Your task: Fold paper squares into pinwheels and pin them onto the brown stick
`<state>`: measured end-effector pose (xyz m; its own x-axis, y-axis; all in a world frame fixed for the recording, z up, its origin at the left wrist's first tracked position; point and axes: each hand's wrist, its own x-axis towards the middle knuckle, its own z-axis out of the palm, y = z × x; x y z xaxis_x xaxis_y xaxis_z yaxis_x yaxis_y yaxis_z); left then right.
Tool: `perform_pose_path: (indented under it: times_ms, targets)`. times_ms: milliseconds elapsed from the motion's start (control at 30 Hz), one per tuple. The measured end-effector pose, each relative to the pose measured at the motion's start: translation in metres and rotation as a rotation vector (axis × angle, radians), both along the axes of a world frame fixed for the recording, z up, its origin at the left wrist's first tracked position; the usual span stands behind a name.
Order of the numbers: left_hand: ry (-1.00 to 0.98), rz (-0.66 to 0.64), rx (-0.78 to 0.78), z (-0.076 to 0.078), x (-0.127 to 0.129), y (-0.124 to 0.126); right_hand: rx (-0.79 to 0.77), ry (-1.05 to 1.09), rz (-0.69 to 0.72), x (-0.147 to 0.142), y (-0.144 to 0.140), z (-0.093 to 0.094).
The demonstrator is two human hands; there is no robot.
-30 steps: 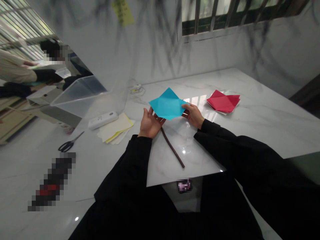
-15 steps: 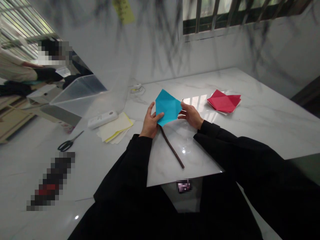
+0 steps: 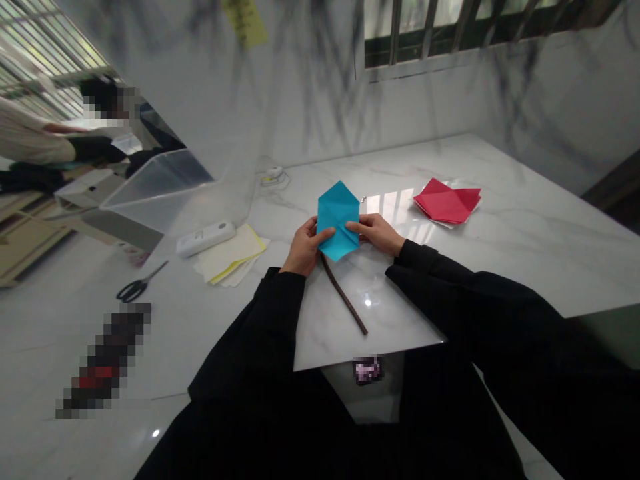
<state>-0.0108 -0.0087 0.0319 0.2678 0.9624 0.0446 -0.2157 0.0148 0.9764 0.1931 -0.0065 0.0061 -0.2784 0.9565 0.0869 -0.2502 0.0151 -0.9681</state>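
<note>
Head view, looking down over two black sleeves. Left hand (image 3: 304,248) closed on the left edge of a folded blue paper (image 3: 339,220), thumb lying across its face, other fingers hidden behind. Right hand (image 3: 376,233) pinching the right edge of the same paper, thumb on top. Paper held between both hands, lifted slightly above the white marble desk (image 3: 500,233), folded to a kite-like shape with one point away from the hands and one point toward the body.

Judged from the look: very light, thin, limp where unfolded, a bit stiffer along the creases; easy to tear or wrinkle under a hard squeeze, also a little slippery between dry fingers. Best held at the side edges near the creases, with flat fingertips, not at the free points.

Just below the left hand, a dark brown strip (image 3: 344,295) lying on the desk, running toward the body. Right of the right hand, well apart, a pile of red folded paper (image 3: 447,201). Left of the left hand, pale yellow sheets (image 3: 231,257) with a white device (image 3: 205,239) touching them; farther left, black scissors (image 3: 136,287) and a clear plastic box (image 3: 159,187). Far left, another person seated, partly visible.
</note>
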Motion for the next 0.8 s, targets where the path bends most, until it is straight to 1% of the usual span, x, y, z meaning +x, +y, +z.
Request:
perform_pose_path:
  times_ms: [133,267,433,533,800]
  targets:
    - [-0.021,-0.016,0.006,0.001,0.001,0.001,0.017,-0.057,-0.069,0.001,0.005,-0.006]
    - [-0.035,0.015,0.026,0.001,0.0,0.004,0.04,-0.111,-0.127,0.002,0.007,-0.007]
    - [0.068,0.087,0.063,-0.006,-0.002,0.006,0.051,-0.089,-0.107,0.001,0.005,-0.006]
    - [0.101,0.107,0.078,-0.01,-0.003,0.007,0.076,-0.118,-0.104,0.001,0.003,-0.005]
    - [0.134,0.131,0.081,-0.009,-0.005,0.008,0.128,-0.179,-0.116,0.0,0.001,-0.003]
